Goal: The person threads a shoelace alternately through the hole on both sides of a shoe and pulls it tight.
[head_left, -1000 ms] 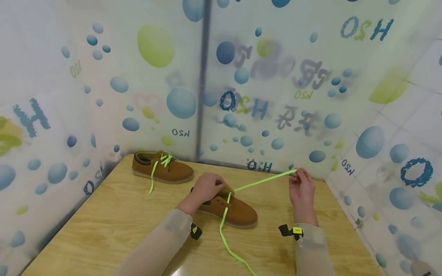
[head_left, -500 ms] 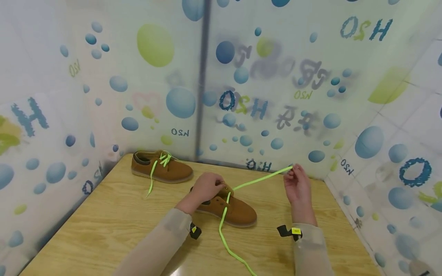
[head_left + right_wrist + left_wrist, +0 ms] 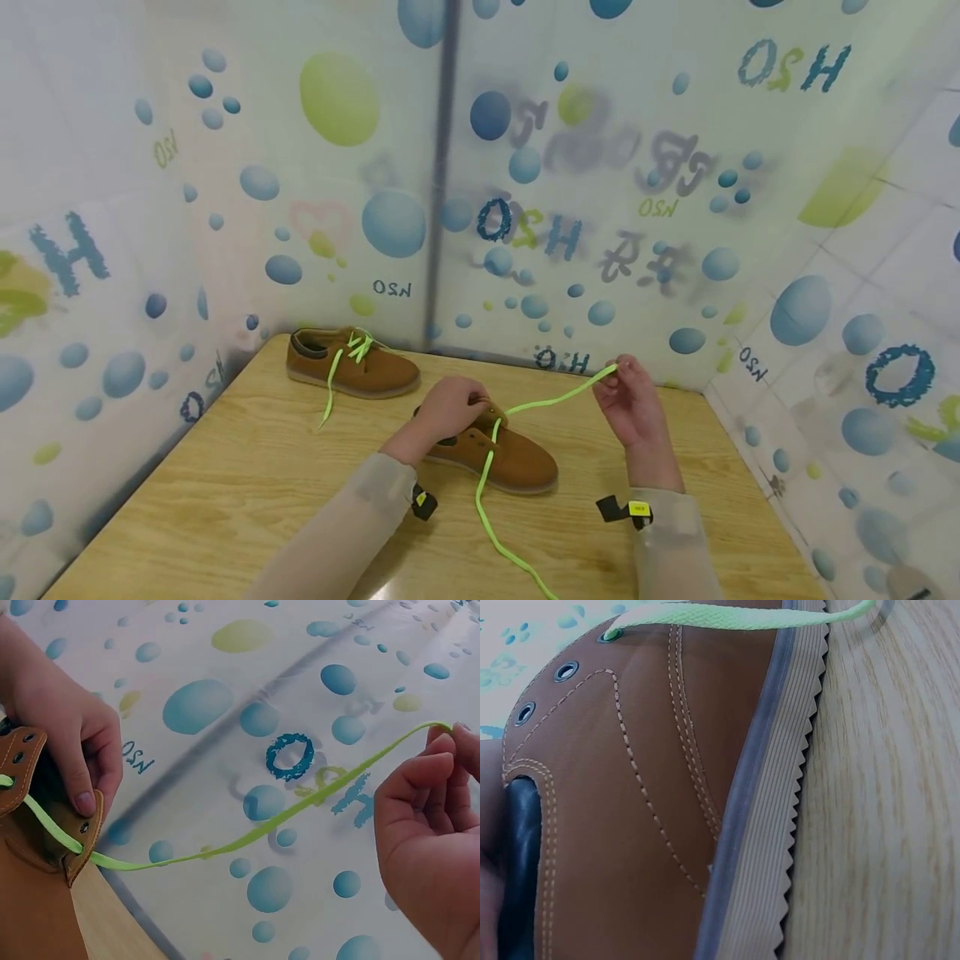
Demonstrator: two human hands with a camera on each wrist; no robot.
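A brown leather shoe (image 3: 525, 463) lies on the table, toe to the right. My left hand (image 3: 452, 408) rests over its opening and pinches the far eyelet flap (image 3: 88, 838) between thumb and fingers. One neon green shoelace (image 3: 555, 402) passes through an eyelet on each flap. To the right and above the shoe, my right hand (image 3: 636, 410) pinches the far end of that lace, which hangs with a slight sag. Two bare eyelets (image 3: 566, 671) show on the near flap in the left wrist view. The lace's other end trails off the table's front.
A second brown shoe (image 3: 360, 375), with green laces crossed over its tongue and one end dangling, sits at the back left. The wooden table (image 3: 247, 492) meets bubble-printed sheeting (image 3: 600, 250) behind and at both sides.
My right hand has moved left toward the shoe with the lace end, and the taut lace has slackened. My left hand and the shoe have stayed in place.
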